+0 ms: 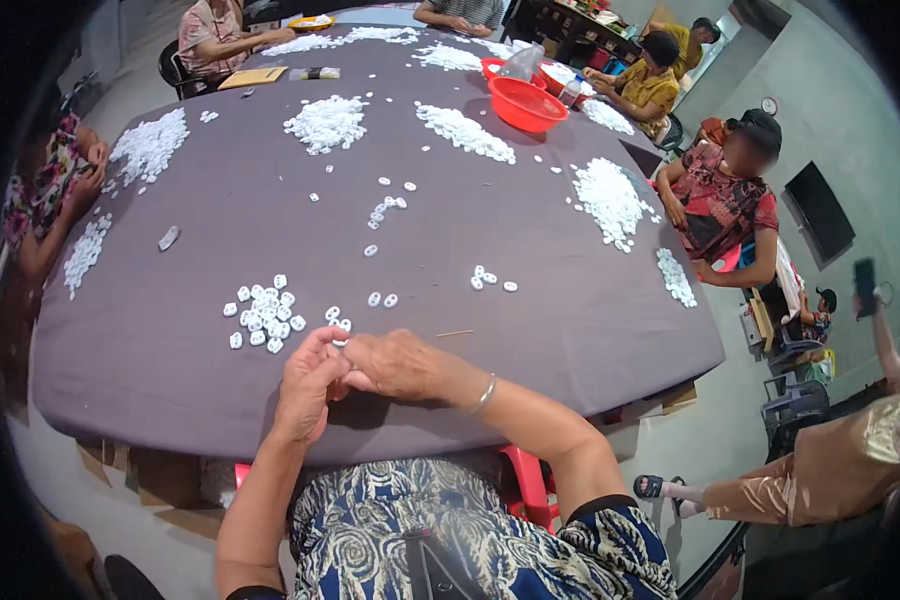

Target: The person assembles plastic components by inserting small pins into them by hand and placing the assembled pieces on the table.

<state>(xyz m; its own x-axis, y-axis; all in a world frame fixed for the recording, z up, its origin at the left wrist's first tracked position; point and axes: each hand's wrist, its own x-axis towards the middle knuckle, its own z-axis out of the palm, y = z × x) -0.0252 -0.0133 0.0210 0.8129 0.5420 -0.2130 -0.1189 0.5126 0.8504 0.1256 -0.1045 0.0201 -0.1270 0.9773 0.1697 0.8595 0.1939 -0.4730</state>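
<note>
Head view | landmark: near pile of white pieces (266,315) | small white cluster (345,325): just right of pile, beyond fingertips | left hand (305,390): nearer pile, fingers bent inward | right hand (400,365): farther right, fingers curled, meeting left's; whether either grips a piece, cannot tell | thin stick (455,333): well right of pile, long axis crosswise

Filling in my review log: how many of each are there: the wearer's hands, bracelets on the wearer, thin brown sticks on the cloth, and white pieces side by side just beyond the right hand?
Hands: 2, left hand and right hand
Bracelet: 1
Brown stick: 1
White pieces there: 2
Total: 6
</note>
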